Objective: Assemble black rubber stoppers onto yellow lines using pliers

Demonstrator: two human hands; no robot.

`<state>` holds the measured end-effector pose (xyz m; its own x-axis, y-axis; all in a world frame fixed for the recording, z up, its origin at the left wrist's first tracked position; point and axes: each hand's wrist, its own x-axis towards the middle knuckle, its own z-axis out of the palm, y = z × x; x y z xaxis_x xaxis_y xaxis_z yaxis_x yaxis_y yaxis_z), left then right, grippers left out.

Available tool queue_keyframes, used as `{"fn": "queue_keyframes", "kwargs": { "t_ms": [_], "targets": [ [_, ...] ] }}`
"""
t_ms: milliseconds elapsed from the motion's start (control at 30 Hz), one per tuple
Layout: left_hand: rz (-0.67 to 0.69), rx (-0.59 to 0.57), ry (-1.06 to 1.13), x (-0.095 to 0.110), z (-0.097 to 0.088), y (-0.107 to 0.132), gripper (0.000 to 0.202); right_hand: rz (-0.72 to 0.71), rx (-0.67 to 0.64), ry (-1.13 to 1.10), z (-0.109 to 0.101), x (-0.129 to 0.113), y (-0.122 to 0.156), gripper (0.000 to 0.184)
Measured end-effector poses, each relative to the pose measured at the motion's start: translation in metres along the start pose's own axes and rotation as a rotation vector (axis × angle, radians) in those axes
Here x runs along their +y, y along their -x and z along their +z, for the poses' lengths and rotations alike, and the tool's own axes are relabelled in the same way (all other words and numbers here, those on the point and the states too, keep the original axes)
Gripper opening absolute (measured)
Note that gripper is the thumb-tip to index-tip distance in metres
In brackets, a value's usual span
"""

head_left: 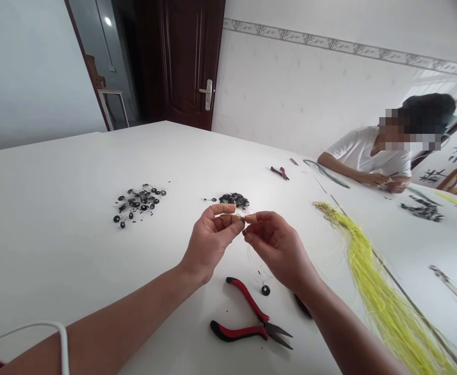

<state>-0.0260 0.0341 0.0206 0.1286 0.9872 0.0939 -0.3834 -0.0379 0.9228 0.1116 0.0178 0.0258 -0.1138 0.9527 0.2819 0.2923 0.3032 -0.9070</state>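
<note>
Bit [243,221] pinched between left hand [208,245], right hand [275,250]: unclear

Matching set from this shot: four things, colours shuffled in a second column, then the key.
Things:
1. Pliers
2. Thread bundle
3. Door
4. Co-worker's shirt

Colours:
A. White
B. Dark brown
C. Red and black
D. Yellow

Pairs: 1-C, 2-D, 3-B, 4-A
</note>
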Motion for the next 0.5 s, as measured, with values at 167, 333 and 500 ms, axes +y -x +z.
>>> {"fn": "queue_keyframes", "kwargs": {
  "t_ms": [167,333,500],
  "targets": [
    [-0.050,0.036,0.031,-0.0011,-0.0026,-0.0011,0.027,0.053,0.018,-0.026,-0.0001,0.0016,-0.0007,0.024],
    [-0.062,0.054,0.045,-0.0019,-0.0026,-0.0021,0.029,0.037,0.009,0.019,-0.0040,0.0037,-0.0017,0.019],
    [-0.074,0.054,0.030,-0.0013,-0.0015,-0.0024,0.029,0.041,0.028,-0.010,-0.0053,0.0057,-0.0021,0.017]
  ]
}}
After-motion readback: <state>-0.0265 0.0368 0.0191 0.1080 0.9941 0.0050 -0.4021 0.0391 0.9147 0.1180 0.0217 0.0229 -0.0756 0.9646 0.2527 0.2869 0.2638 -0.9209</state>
